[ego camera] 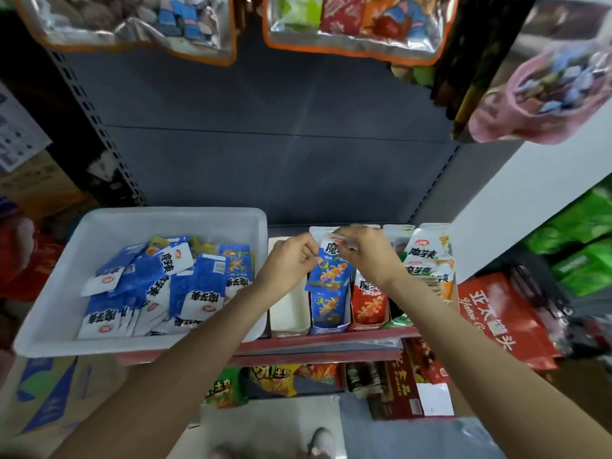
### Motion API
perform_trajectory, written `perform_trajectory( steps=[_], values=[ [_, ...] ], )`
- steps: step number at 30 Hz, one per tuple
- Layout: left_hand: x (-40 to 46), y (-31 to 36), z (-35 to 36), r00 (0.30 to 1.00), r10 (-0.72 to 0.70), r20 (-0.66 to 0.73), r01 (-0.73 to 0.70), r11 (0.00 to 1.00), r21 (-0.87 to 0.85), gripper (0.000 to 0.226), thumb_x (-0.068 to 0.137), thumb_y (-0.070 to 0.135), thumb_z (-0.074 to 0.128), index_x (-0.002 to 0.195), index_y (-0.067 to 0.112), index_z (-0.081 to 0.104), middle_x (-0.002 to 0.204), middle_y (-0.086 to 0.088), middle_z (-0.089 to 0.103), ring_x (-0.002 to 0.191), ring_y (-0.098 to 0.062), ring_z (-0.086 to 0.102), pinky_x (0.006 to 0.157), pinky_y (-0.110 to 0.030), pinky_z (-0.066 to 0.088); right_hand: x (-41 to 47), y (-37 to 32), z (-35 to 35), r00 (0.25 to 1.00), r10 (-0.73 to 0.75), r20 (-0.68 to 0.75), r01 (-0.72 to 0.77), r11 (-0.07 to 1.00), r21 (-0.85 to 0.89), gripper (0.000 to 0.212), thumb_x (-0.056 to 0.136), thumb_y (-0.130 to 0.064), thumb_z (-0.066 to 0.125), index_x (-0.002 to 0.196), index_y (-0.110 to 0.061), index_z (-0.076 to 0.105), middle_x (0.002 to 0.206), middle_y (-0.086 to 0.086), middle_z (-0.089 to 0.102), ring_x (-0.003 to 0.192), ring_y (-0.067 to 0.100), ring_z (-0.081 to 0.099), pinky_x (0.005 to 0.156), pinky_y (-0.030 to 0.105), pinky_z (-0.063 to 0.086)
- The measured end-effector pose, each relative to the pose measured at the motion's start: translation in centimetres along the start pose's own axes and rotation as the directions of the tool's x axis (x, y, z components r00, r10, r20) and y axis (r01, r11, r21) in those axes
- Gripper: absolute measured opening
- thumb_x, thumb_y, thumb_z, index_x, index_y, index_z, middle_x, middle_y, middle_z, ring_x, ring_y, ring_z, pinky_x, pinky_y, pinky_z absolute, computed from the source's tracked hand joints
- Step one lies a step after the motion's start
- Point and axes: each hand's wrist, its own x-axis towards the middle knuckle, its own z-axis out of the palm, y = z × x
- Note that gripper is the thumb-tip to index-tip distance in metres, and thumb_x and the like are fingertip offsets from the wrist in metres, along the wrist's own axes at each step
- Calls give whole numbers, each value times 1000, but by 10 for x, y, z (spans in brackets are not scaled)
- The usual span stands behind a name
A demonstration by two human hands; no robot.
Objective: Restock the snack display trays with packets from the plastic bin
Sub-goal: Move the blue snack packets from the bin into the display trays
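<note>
Both hands, left hand (291, 260) and right hand (364, 256), pinched one blue packet (329, 270) upright at frame centre, its long axis pointing down into the blue tray (331, 323) directly beneath the fingers.

— I'm looking down at a red-edged shelf (318, 339) against a grey back panel. What's sitting on it your end?

— I'm seeing a white plastic bin (59, 313) resting on its left part, overhanging the front edge. Just beside it on the right, a row of narrow display trays is standing side by side: an empty white tray (287, 323), a blue tray (331, 321), a red tray (367, 313), then one more I'm not reading clearly.

— Anything past those?

— White packets (427, 260) are standing at the right end.
</note>
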Motion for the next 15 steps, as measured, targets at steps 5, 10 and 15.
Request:
perform_trajectory(
  steps=[5,10,15],
  values=[
    [0,4,8,998,-41,-44,40,999,-28,8,85,10,66,84,11,59,77,2,61,64,-1,55,56,-1,39,5,5,-1,998,-70,0,70,996,-60,28,86,2,54,108,-5,69,95,16,65,87,31,61,77,33,45],
    [-2,-6,15,997,-75,-23,76,996,49,5,85,7,63,86,11,62,84,-3,67,77,-13,62,61,-8,40,-2,13,15,983,-82,165,111,978,-175,17,89,-4,55,99,-4,68,94,15,63,87,31,61,76,37,47],
    [-3,-12,13,995,-103,3,103,992,77,9,85,12,67,92,10,64,86,-3,66,75,-12,58,69,-21,43,-7,12,38,971,27,238,42,959,-281,18,92,-11,50,106,-9,61,102,12,61,94,32,58,73,39,48]
  ],
)
